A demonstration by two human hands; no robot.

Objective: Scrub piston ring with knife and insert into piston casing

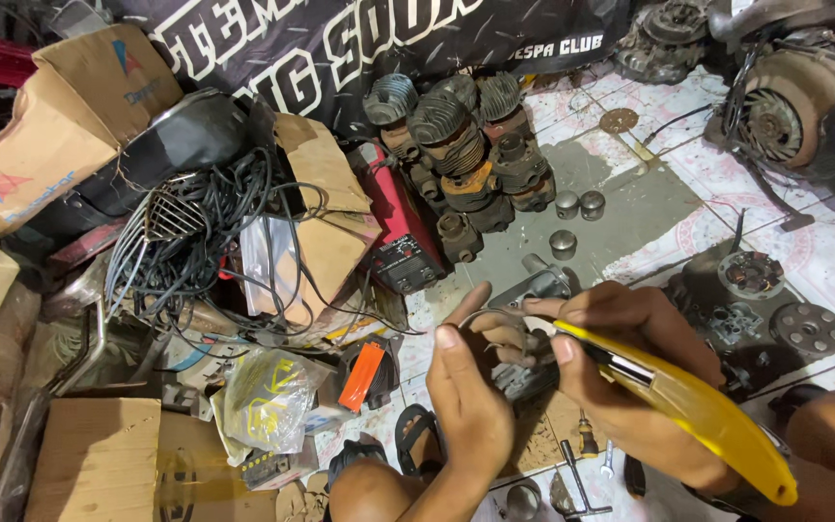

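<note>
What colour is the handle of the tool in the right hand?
Yellow handle, in the right hand; head view.

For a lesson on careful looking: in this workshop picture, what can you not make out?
- Head view: the metal part the left hand and right hand grip, mostly covered by fingers.
- The yellow-handled tool: its tip is hidden by both hands.
- The engine: cut off by the right edge.
</note>
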